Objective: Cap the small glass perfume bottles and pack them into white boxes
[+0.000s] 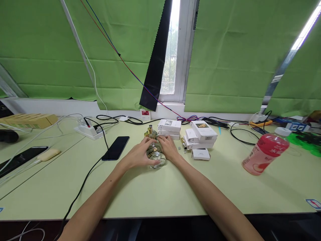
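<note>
Several clear glass perfume bottles (155, 156) stand close together in a row on the table, gold-coloured tops (149, 130) showing at the far end. From the left, my left hand (141, 153) curves round them, its thumb on the nearest bottle and its fingers reaching over the ones behind. My right hand (168, 146) presses against the right side of the row, fingers closed and bent toward the glass; its fingertips are partly hidden. Right of that hand lie a gold-topped small bottle (184, 144) and tiny grey pieces (179, 148).
White boxes are stacked behind (169, 126) and to the right (203, 132), a small one (201, 154) in front. A pink drink bottle (266, 154) stands far right. Left are a dark phone (115, 148), a cable (86, 177) and a power strip (89, 130).
</note>
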### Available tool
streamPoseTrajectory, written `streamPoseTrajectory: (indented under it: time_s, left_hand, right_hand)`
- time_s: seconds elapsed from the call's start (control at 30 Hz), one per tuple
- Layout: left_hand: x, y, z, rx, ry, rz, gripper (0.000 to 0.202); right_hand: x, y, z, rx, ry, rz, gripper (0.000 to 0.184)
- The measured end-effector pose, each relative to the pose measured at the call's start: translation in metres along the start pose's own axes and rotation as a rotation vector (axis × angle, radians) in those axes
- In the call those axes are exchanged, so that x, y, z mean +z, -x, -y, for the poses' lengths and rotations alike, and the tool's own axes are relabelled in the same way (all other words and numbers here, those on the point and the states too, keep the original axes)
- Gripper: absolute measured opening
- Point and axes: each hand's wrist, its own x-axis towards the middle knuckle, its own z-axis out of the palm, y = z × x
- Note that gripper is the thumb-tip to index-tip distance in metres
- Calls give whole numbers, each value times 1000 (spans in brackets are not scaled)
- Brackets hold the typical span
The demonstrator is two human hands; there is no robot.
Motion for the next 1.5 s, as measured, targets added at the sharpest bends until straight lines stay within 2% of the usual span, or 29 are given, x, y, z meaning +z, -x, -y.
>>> streamPoseTrajectory:
  time_s: [0.2,0.53,0.77,1.03,1.5]
  left_hand:
    - [2,0,2,13,34,-24,77]
    - [-1,1,-1,-4,21,11,75]
    - [0,1,-1,5,31,-7,75]
    - [2,1,3,19,39,-7,78]
    - [3,1,3,5,48,-7,80]
  right_hand:
    - [-1,3,1,-13,46,-11,37]
    - [-3,10,1,68,52,-27,37]
    - [-1,12,2,96,86,-56,34]
    - [-6,3,2,-96,92,24,31]
    - [-4,-11,-2,-176,221,56,28]
